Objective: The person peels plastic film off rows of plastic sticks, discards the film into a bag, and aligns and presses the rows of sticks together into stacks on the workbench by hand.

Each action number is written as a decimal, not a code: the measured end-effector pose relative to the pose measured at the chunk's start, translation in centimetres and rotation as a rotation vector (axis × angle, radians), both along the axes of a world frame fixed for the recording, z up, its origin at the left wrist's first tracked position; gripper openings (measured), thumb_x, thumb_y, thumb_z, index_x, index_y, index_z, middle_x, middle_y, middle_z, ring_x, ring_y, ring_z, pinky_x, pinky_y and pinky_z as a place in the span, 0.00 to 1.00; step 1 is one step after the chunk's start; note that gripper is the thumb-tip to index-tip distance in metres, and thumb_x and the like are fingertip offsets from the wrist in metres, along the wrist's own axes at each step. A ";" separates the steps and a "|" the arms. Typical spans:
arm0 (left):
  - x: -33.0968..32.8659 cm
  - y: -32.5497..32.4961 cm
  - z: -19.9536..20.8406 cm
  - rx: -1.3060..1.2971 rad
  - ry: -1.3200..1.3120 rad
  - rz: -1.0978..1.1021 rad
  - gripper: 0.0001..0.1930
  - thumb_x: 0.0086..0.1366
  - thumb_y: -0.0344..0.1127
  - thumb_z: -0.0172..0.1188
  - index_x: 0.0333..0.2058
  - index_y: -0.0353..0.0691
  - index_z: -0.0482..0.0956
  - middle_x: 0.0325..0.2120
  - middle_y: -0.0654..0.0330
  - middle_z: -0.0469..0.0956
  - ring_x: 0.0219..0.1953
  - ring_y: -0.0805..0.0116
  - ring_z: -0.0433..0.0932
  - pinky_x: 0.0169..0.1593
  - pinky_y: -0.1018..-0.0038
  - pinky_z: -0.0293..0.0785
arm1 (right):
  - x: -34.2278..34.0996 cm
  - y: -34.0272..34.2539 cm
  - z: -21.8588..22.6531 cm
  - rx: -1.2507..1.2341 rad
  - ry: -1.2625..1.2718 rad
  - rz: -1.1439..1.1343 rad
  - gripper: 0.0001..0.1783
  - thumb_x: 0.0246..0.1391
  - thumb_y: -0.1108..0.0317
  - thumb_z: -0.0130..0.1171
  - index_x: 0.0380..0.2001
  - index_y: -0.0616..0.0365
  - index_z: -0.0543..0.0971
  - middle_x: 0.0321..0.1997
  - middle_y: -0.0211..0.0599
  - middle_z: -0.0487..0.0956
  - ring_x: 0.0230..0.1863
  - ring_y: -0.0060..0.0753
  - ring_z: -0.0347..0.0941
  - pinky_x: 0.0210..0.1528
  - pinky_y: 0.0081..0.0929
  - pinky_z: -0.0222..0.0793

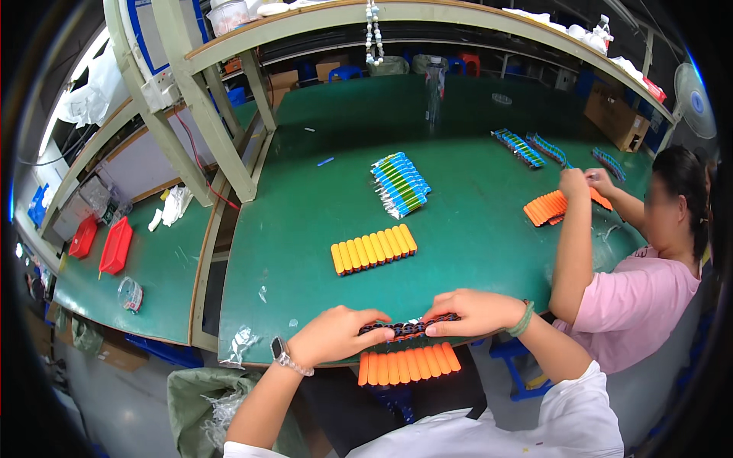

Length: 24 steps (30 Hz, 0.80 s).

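Note:
My left hand [336, 334] and my right hand [477, 311] are both closed on the ends of a dark, chain-like strip [410, 330] with small reddish spots, at the near table edge. A row of orange tubes [410, 365] lies side by side just below the strip, over my lap; whether the two are joined, I cannot tell. Farther in on the table rests a similar row of yellow tubes [374, 249] with a dark underside. Behind it is a stack of blue and green wrapped packets [400, 185].
At right, a person in a pink top [630, 298] handles another orange tube row [546, 208]. Blue strips [519, 148] lie beyond. A clear bottle [434, 88] stands at the back. Plastic scraps [243, 343] are at the near left corner, above a green sack [191, 412]. Red trays [116, 246] sit on the left table.

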<state>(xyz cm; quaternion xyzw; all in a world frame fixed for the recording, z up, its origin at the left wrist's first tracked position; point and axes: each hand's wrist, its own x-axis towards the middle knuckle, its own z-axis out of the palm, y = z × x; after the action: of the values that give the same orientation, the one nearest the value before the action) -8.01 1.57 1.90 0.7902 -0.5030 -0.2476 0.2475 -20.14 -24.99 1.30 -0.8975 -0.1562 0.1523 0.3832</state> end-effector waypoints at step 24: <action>1.4 0.0 -2.2 -0.197 -0.138 -0.054 0.15 0.61 0.29 0.63 0.47 0.45 0.84 0.39 0.58 0.85 0.41 0.54 0.82 0.46 0.64 0.78 | 1.4 -0.7 -1.2 -0.257 -0.250 0.057 0.14 0.59 0.58 0.62 0.46 0.47 0.83 0.38 0.35 0.78 0.38 0.42 0.77 0.43 0.39 0.69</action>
<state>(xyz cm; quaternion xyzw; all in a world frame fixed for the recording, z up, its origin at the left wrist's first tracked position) -6.64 1.58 -0.28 0.7633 -0.5619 -0.1490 0.2819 -18.70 -25.66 0.11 -0.9462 -0.2073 0.0690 0.2385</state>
